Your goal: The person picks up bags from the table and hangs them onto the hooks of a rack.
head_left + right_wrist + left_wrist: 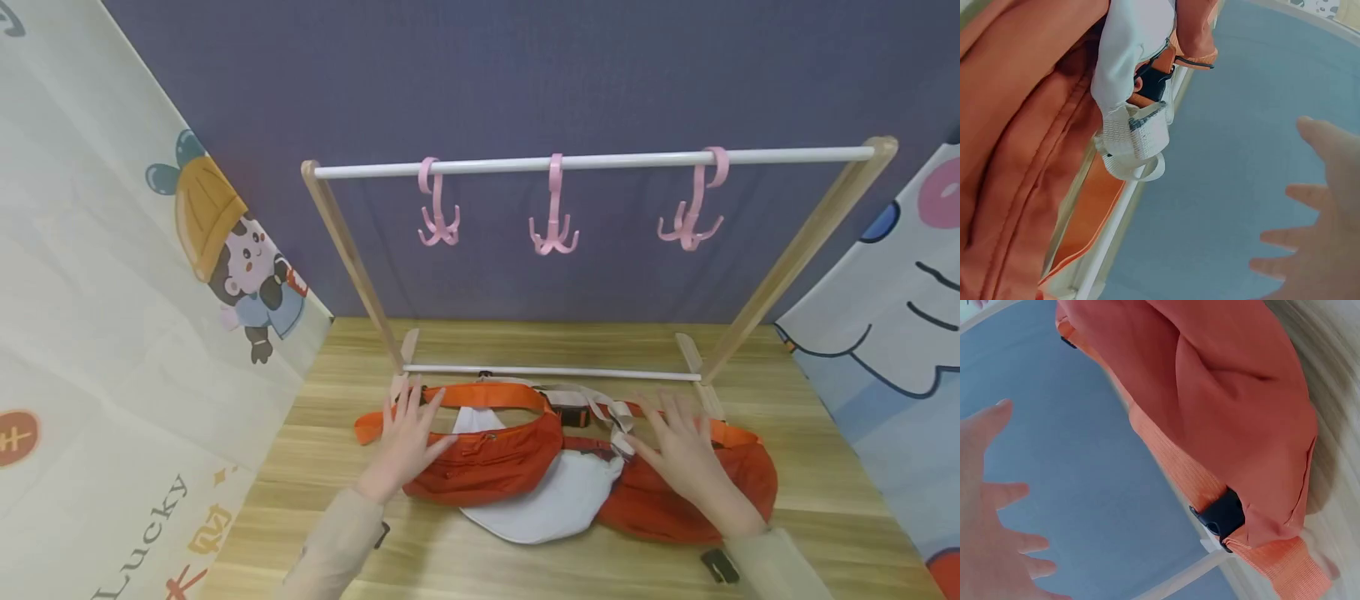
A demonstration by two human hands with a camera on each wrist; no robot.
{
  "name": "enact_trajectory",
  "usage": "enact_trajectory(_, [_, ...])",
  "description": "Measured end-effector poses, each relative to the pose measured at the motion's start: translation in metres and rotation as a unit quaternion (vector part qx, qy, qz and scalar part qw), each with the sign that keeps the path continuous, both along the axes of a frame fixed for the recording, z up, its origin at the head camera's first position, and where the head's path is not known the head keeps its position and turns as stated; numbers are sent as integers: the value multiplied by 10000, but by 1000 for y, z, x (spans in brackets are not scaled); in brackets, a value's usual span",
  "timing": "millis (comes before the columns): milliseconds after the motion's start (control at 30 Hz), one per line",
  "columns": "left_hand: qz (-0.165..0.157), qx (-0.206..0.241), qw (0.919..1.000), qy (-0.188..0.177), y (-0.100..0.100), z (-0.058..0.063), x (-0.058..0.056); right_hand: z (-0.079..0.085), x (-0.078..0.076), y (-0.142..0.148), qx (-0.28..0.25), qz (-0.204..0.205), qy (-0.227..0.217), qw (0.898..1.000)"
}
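Seemingly pre-grasp: left hand [401, 442] and right hand [688, 454], fingers [1032, 542] spread and empty, hover over left bag [498, 465] and right bag [652, 504]; pickup would need pinching a strap [487, 394].

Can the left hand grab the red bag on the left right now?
Probably yes. The left hand looks empty, its fingers spread close by, and nothing seems to block its way to the red bag.
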State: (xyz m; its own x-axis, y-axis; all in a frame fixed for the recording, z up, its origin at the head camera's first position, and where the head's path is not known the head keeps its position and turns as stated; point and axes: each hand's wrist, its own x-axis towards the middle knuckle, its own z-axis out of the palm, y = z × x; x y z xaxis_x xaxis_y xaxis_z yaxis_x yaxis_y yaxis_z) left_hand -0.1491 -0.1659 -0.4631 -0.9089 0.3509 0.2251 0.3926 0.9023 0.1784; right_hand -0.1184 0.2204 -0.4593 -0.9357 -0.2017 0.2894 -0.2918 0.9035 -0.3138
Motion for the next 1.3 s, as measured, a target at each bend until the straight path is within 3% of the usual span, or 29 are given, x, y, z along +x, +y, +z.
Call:
enact_trajectory(567, [-587, -763, 9952, 175, 4, 9, -24, 5, -30, -26, 501, 744, 206, 9958])
enact_trajectory(833, [-541, -1275, 9885, -613, 6, 15, -40, 10, -48, -45, 779, 1111, -92, 9907])
enact_trajectory(1033, [-692, -1249, 9854, -932, 8, 19, -45, 14, -60, -59, 962, 1408, -249, 9850])
enact_trajectory(1300, [-716, -1466, 9789, -1232, 14, 17, -56, 14, -78, -75, 1081, 1443, -1086, 9776])
